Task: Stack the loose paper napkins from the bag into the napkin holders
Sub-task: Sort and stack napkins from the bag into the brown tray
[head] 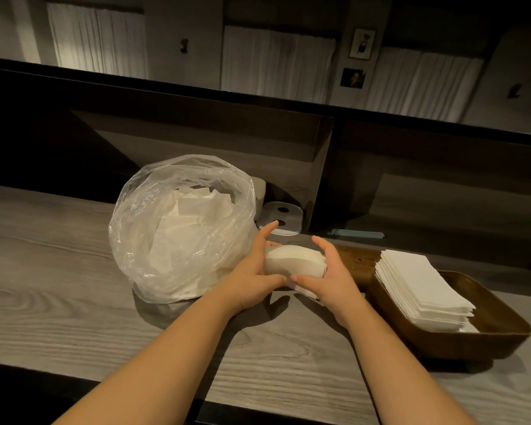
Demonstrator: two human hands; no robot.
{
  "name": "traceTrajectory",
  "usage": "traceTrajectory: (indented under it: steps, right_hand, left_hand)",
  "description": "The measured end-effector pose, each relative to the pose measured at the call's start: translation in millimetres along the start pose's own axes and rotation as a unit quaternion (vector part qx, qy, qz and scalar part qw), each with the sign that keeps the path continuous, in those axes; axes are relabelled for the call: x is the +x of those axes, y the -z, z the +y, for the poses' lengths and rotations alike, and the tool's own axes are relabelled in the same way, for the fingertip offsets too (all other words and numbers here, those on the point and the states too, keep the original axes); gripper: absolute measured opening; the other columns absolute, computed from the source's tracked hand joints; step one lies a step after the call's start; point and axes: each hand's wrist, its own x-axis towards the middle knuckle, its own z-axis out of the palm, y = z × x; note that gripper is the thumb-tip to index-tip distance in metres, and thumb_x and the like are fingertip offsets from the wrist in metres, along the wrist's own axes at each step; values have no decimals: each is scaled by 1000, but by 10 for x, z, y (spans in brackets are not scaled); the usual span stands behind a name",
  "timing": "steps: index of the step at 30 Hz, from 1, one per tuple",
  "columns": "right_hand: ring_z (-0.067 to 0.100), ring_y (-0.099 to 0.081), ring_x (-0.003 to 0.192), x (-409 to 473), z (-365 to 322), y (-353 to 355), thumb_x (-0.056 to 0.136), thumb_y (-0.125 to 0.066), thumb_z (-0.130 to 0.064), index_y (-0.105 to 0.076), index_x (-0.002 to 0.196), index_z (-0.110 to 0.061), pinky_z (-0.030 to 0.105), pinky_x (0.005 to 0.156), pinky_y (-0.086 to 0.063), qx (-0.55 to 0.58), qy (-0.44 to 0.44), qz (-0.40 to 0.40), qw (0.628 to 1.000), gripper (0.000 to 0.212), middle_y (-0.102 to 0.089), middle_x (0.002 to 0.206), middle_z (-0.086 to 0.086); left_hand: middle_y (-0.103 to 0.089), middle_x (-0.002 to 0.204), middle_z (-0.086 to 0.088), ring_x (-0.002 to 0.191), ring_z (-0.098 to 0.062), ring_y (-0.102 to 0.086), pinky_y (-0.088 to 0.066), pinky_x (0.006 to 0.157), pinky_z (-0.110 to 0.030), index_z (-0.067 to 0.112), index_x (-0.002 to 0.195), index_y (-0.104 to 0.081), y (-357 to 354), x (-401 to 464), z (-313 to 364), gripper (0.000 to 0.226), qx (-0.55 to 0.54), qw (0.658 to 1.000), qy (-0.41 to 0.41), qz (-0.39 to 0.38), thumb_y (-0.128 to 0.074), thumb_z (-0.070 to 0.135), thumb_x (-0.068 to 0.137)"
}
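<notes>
White napkin bundle (293, 261) gripped between left hand (253, 276) and right hand (328, 276), beside the plastic bag (178, 228).

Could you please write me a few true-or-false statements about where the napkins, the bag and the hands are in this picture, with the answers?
1. Both hands hold one bundle of napkins between them. True: the left hand and the right hand each have a grip on it.
2. The plastic bag is empty. False: loose napkins show through it.
3. The wooden tray on the right already holds a stack of napkins. True.
4. The bag sits to the right of the tray. False: it sits to the left of it.
5. The bundle in the hands rests inside the tray. False: it is held above the counter, between bag and tray.
</notes>
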Motion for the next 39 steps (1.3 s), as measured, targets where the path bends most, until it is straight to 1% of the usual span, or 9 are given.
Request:
traceTrajectory:
  steps: [4, 11, 14, 21, 26, 28, 31, 35, 39]
  right_hand:
    - [15, -57, 107, 6, 6, 32, 84, -74, -6, -39, 140, -29, 31, 82, -59, 21, 11, 42, 999, 70, -51, 133, 2]
    - [17, -54, 109, 20, 19, 37, 77, -80, -8, -34, 138, -37, 26, 79, -57, 55, -3, -23, 998, 82, -46, 124, -7]
    - [18, -53, 112, 16, 1, 39, 81, -76, -7, -37, 139, -35, 25, 78, -57, 25, 6, -8, 1000, 76, -46, 125, -5]
    - [15, -56, 104, 27, 9, 56, 86, -70, -3, -42, 137, -30, 21, 67, -57, 70, -15, 16, 997, 65, -49, 126, -1]
    - [10, -49, 115, -26, -71, 29, 83, -74, -12, -50, 117, -32, 26, 92, -48, -119, 148, 180, 965, 47, -49, 118, -13]
    - [5, -48, 110, -85, -145, 33, 80, -76, -23, -51, 107, -36, 28, 94, -47, -147, 235, 119, 954, 39, -48, 111, -18]
    - [-7, -44, 113, -147, -211, -35, 74, -82, -37, -43, 119, -45, 15, 89, -43, -173, 223, -50, 958, 60, -43, 121, -25]
    - [-6, -50, 109, -114, -275, -24, 83, -76, -23, -42, 115, -50, 10, 78, -45, -70, 184, 19, 980, 54, -51, 114, -25]
    - [12, -60, 107, -113, -323, 40, 90, -66, -13, -53, 111, -38, 23, 76, -54, 148, 64, 45, 986, 35, -61, 113, -9]
  left_hand:
    - [-49, 127, 0, 101, -11, -57, -53, 73, -14, 42, 147, -23, 30, 14, -17, 75, 2, 998, 31, 55, -57, 4, 93]
    - [-41, 131, 3, 103, -22, -58, -57, 81, -29, 54, 143, -12, 77, -7, -7, 90, 8, 1000, 27, -12, -57, 0, 88]
    - [-44, 129, 2, 103, -15, -59, -54, 79, -19, 54, 142, -13, 68, 7, -12, 90, 6, 1000, 17, -3, -61, 1, 88]
    - [-64, 116, 1, 106, -15, -64, -57, 88, -30, 33, 125, -48, 93, 51, -84, 51, -31, 996, 67, 51, -68, 7, 87]
    - [-63, 106, 4, 98, -14, -62, -56, 73, -24, 25, 103, -58, 39, 50, 28, 22, 9, 990, 102, 101, -70, 19, 86]
    - [-64, 108, 0, 100, -19, -63, -57, 77, -29, 24, 105, -59, -2, 40, 93, 24, -81, 980, 135, 120, -71, 18, 86]
    - [-71, 110, -10, 100, -24, -71, -59, 80, -33, 12, 119, -62, -26, -3, 206, 35, -325, 932, 149, 63, -70, 19, 86]
    - [-71, 116, -14, 103, -25, -70, -58, 81, -29, 6, 123, -63, 54, -32, 272, 45, -457, 881, 124, 3, -54, 35, 89]
    - [-70, 83, -8, 75, -20, -63, -54, 70, -29, 7, 94, -69, 43, 10, 273, 27, -293, 943, 88, 128, -50, 26, 99]
